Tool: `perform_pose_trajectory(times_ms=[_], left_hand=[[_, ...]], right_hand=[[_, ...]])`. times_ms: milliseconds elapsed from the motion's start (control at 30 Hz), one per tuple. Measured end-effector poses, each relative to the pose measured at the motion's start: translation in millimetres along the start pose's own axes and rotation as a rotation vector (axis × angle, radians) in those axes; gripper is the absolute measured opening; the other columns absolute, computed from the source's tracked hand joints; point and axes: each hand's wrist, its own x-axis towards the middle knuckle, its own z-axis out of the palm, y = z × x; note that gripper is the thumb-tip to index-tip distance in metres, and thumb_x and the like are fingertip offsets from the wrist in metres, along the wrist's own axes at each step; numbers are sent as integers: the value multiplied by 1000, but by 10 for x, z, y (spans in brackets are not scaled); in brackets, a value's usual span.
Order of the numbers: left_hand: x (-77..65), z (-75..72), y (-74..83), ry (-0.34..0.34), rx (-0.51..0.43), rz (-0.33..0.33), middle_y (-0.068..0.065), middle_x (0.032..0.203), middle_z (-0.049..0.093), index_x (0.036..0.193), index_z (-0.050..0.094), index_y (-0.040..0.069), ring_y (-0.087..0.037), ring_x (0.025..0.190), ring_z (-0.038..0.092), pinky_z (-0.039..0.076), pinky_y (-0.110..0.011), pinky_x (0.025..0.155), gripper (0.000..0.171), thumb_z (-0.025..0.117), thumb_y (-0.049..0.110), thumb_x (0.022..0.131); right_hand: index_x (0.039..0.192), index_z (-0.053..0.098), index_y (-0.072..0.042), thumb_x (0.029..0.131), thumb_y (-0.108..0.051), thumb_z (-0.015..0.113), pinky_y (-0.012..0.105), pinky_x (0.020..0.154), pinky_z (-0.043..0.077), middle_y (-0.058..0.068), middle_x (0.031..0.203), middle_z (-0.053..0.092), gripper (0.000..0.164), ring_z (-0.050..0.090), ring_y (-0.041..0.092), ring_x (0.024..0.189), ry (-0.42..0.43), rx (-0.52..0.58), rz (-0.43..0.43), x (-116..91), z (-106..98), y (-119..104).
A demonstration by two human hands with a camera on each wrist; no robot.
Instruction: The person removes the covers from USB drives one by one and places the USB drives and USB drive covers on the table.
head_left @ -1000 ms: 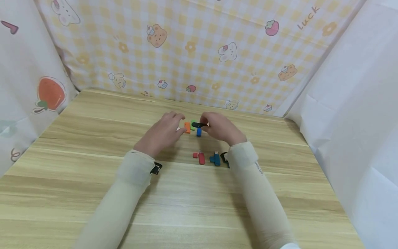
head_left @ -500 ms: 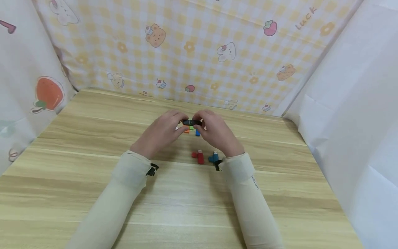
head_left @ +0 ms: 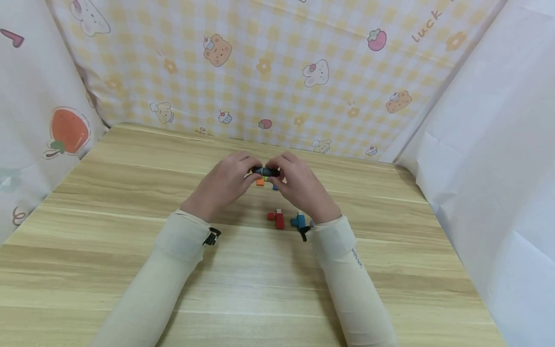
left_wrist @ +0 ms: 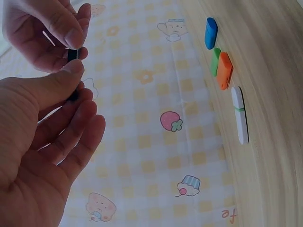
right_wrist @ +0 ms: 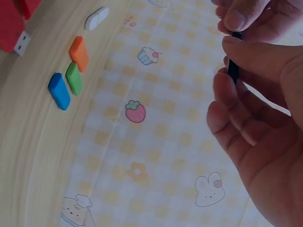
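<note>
Above the far part of the table, a slim black USB stick [head_left: 267, 171] is held level between both hands. My left hand [head_left: 223, 185] pinches its left end between thumb and fingers. The right hand [head_left: 301, 188] pinches the other end. A pale line crosses the stick near its middle in the head view; fingers hide both ends. Beneath lie an orange stick [left_wrist: 225, 71], a green stick [left_wrist: 215, 62] and a blue stick [left_wrist: 211, 33]. A white stick with a green band [left_wrist: 240, 115] lies beside them in the left wrist view.
Nearer on the wooden table [head_left: 256, 289] lie a red USB stick [head_left: 279, 220] and a teal-blue one [head_left: 301, 220], each with a metal plug showing and a small same-coloured piece at its left. A checked cloth [head_left: 269, 86] hangs behind the table.
My left hand has come up to the black stick and now grips its left end. The right hand has moved slightly left with the stick. Over the last half second both hands barely shift.
</note>
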Motion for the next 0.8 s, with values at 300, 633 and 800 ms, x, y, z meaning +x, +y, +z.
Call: perform_pose_trajectory(times_ms=[300,633,800], left_hand=[[14,36,-8,3,-14,58,-18,111,76,113,77,-5,-31,102,72,65,-40,91,17,77,5,99],[15,42,22,18,22,58,-19,111,76,112,77,-7,-32,102,73,66,-39,91,17,76,6,100],[-19,-58,-40,38,5,-33,-20,111,78,113,76,-7,-32,100,77,67,-41,88,17,76,4,100]], right_hand=[[118,76,-2,99,-3,77,32,82,61,11,116,72,19,66,23,93,13,-6,-29,-22,-5,61],[118,77,-3,99,-4,77,33,82,60,11,114,71,19,65,23,92,11,-9,2,-29,-35,91],[120,75,-3,102,-7,74,37,85,59,12,115,68,18,61,25,96,18,-36,91,-80,-133,180]])
